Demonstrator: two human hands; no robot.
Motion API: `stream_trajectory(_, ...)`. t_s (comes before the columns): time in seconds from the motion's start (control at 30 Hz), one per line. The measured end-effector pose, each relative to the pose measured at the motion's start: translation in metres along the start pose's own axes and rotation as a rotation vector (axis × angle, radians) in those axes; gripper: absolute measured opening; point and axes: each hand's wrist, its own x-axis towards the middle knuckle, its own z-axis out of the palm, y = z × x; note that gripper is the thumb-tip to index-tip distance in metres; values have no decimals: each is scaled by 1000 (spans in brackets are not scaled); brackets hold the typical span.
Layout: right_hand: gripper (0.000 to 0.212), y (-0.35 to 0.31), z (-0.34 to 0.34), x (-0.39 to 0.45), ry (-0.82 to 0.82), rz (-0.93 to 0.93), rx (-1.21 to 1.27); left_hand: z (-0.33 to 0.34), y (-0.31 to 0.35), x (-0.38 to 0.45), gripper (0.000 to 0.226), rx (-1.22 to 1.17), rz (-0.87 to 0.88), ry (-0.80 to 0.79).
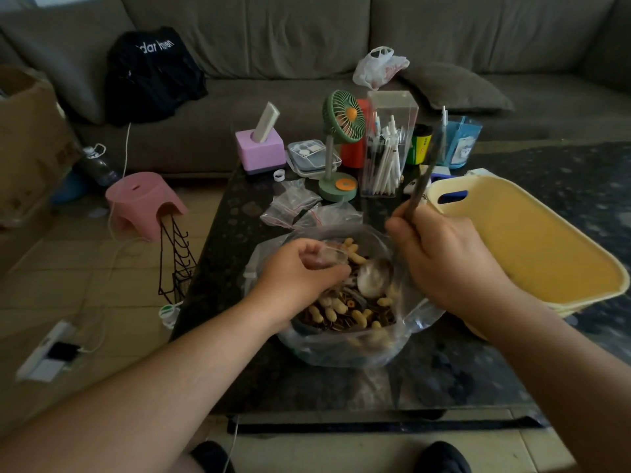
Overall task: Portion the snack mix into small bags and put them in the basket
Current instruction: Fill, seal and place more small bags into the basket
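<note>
Both hands are working over the big bag now! Left hand (300,268) is curling its fingers around a small clear bag (329,257), pinching the crinkly film right above the snack mix (345,310). Right hand (440,257) is gripping a long, slim dark handle, and the spoon (374,280) at its end, a rounded, shiny metal bowl, is hanging just over the mix beside that small bag.

That mix is sitting in a large, floppy transparent plastic bag (345,349), opened wide on the dark, glossy stone-patterned desk (307,384); pale knobbly peanuts in their shells are lying among darker small bits.

Just right of the right hand, the basket (532,254) is resting on the desk: smooth pale-yellow plastic, oval-cornered, with a slot handle cut into its near wall.

Further back, several spare zip bags (293,203), flat and see-through with red seal lines, are lying in a loose heap behind the big bag. Beyond them, a green desk fan (343,117) on a round base is standing upright, next to a tall clear rectangular box of pens (387,145). A lilac cube-shaped holder (261,150) is sitting to the left of the fan.

On the floor to the left, a pink plastic stool (145,201) is standing, and a grey fabric sofa (273,35) is running across the back.
</note>
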Motion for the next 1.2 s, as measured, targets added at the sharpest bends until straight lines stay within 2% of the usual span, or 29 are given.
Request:
stream_trajectory(0.17,25,2,-1,-2,-249,133,48,-4,0,-6,40,-141,-113,-28)
stream_trajectory(0.27,28,-1,-2,-5,-381,249,167,-4,4,-14,35,-172,-198,-78)
stream_trajectory(0.4,31,3,6,-11,-565,370,201,-1,8,-23,32,-200,-241,-134)
stream_trajectory(0.47,31,8,7,-10,-529,420,194,1,8,-25,32,-214,-241,-136)
stream_trajectory(0.6,27,11,8,-9,-341,487,301,4,5,-24,33,-263,-250,-91)
stream_trajectory(0.67,24,8,13,-12,-309,480,339,6,5,-23,33,-299,-266,-73)
stream_trajectory(0.8,21,-1,28,-18,-345,439,391,5,6,-20,27,-378,-322,-75)
stream_trajectory(1.0,23,5,22,-14,-115,399,286,3,5,-16,31,-449,-339,-75)
stream_trajectory(1.1,23,1,25,-16,-176,375,303,1,4,-13,31,-480,-367,-72)
stream_trajectory(1.2,23,-1,30,-15,-252,441,374,-1,5,-12,28,-512,-411,-97)
